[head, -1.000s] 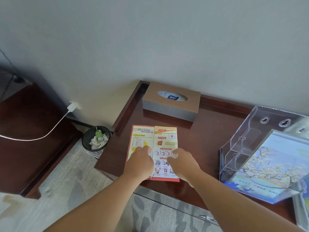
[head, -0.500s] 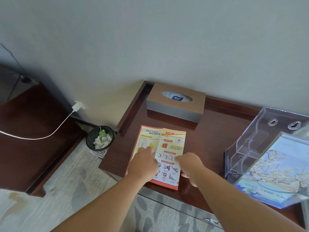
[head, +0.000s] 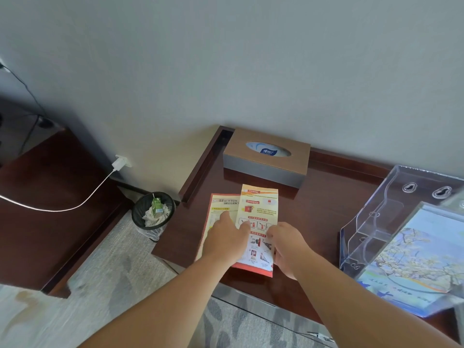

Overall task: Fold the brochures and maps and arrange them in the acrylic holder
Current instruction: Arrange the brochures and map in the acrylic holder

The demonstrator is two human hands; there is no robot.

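head view, centre: your left hand (head: 226,241) is pressing the brochure (head: 258,209) with flat fingers while your right hand (head: 288,247) is pinching its edge mid-fold. the acrylic holder (head: 371,222) at right is awaiting it.

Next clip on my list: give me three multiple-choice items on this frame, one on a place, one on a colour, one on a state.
1. Where is the brown rectangular tissue box?
A. On the floor
B. At the back of the dark wooden desk, by the wall
C. In a drawer

2. What colour is the small carton in the black round wastebasket?
A. Red
B. Blue
C. Green

3. How is the orange paper brochure?
A. Rolled into a tube
B. Torn in two
C. On the desk, left hand pressing it, right hand pinching its right edge

Key: 1 B, it stands behind the brochure near the wall; 2 C, its sides are green; 3 C, both hands are on it.
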